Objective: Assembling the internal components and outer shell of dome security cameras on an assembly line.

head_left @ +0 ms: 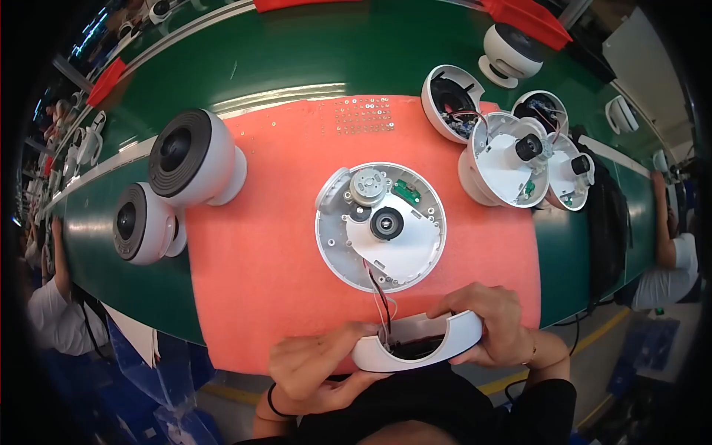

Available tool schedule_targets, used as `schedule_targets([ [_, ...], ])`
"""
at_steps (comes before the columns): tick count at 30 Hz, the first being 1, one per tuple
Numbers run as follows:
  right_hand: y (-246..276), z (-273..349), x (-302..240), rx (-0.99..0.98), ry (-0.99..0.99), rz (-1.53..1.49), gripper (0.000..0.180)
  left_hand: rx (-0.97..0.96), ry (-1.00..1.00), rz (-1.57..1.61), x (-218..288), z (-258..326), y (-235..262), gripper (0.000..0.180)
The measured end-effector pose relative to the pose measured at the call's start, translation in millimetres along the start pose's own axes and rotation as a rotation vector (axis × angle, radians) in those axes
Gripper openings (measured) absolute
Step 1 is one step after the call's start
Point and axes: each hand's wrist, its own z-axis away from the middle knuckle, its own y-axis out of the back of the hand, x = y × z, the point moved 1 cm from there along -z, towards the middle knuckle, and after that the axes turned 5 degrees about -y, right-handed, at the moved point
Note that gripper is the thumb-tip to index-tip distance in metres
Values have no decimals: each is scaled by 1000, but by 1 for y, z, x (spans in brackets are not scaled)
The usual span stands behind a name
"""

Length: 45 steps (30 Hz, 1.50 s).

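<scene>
Assembly stage — I see left hand [315,365] and right hand [495,326] both grasping the white shell [415,343] at the mat's [259,259] near edge, wires [378,293] tethering it to the open base [382,225]; next, I judge, careful alignment.

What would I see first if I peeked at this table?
First, the bright orange mat in the middle of the green table, with an opened round white device showing its little motor and lens. Near the bottom edge, the left hand and right hand hold a white shell, joined to the device by thin wires. Two finished white cameras sit at the left.
</scene>
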Motion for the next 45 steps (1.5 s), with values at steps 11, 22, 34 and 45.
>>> schedule_targets([
  [11,7,-3,-1,-51,-192,-189,59,160,41,122,-11,9,-24,50],
  [22,17,11,9,-142,-144,59,68,163,11,47,-8,-1,-32,42],
  [34,5,17,8,-51,58,-25,71,326,17,351,-18,21,-44,31],
  [45,1,18,-1,-102,66,-205,65,229,207,318,-22,41,-51,67],
])
